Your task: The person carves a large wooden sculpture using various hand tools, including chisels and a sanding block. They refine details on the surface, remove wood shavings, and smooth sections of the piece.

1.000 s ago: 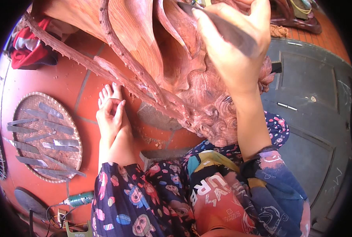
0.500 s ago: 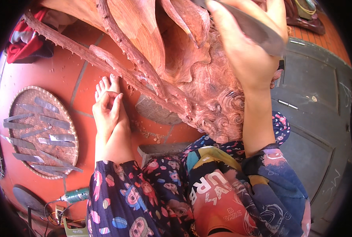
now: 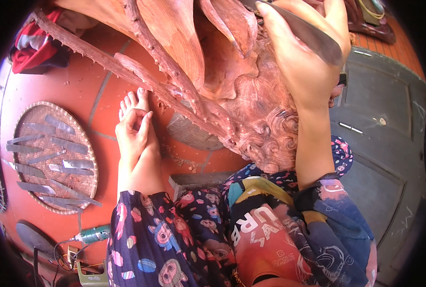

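Note:
A large reddish wooden carving (image 3: pixel 208 71) with spiked ridges and curled scrollwork fills the top middle. My right hand (image 3: pixel 308 71) is raised against its right side and is shut on a flat grey metal blade (image 3: pixel 313 36) that lies across my palm. My left hand (image 3: pixel 132 136) rests on my bare foot (image 3: pixel 132 101) on the red tile floor, just left of the carving's lower ridge, fingers loosely bent and holding nothing. My patterned trousers (image 3: pixel 174 239) fill the lower middle.
A round woven tray (image 3: pixel 81 143) with several flat metal blades lies on the floor at left. A small green power tool (image 3: pixel 94 234) with cables sits at lower left. Red cloth (image 3: pixel 36 43) lies at upper left. A grey slab (image 3: pixel 380 124) is at right.
My right hand with the blade has moved up and to the right along the carving. My left hand stays on my foot.

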`<control>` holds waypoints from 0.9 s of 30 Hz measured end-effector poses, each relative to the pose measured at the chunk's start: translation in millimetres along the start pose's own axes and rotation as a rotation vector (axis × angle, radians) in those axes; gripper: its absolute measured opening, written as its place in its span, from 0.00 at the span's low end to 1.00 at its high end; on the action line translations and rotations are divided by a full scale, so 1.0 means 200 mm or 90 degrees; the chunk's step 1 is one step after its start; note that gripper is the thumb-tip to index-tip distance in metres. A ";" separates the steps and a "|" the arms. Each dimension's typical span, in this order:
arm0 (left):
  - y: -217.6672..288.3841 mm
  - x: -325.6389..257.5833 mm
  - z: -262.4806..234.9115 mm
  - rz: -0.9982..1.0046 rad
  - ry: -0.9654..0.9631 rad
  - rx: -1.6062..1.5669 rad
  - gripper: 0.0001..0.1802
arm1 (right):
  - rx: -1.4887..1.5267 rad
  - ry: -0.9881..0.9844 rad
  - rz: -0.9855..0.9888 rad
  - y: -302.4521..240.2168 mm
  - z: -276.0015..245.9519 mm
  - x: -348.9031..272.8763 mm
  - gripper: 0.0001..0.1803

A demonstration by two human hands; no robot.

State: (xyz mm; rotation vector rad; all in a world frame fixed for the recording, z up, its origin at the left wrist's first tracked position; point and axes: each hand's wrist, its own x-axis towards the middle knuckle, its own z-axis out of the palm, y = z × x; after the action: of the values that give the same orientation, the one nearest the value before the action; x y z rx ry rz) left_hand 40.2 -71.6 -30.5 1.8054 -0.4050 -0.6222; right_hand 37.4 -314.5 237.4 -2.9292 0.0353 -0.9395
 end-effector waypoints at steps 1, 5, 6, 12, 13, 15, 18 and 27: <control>0.00 0.00 0.00 0.008 0.004 -0.006 0.08 | -0.004 -0.001 -0.008 0.00 -0.01 0.00 0.07; 0.00 0.00 0.00 0.011 0.009 -0.014 0.08 | 0.025 -0.016 -0.060 0.04 -0.02 0.04 0.07; 0.00 0.00 0.00 0.006 0.006 -0.012 0.09 | 0.048 -0.022 -0.060 0.06 -0.02 0.04 0.07; 0.01 0.01 -0.01 0.039 0.025 0.015 0.09 | 0.086 -0.130 -0.259 0.18 -0.06 0.22 0.06; 0.01 0.00 -0.02 0.031 0.023 0.017 0.09 | 0.009 -0.219 -0.195 0.12 -0.11 0.21 0.06; 0.01 -0.01 -0.02 0.015 0.018 0.014 0.09 | -0.057 -0.295 -0.137 0.05 -0.15 0.20 0.08; 0.01 0.00 -0.01 0.034 0.024 -0.003 0.09 | -0.101 -0.250 -0.254 0.06 -0.14 0.19 0.08; 0.02 0.00 -0.02 0.043 0.018 0.026 0.09 | -0.066 -0.313 -0.178 0.09 -0.16 0.22 0.08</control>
State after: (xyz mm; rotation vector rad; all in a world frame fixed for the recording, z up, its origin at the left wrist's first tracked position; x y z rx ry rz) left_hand 42.5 -70.0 -26.2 1.8304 -0.4596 -0.5441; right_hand 54.9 -336.1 287.2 -3.2272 -0.3671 -0.2140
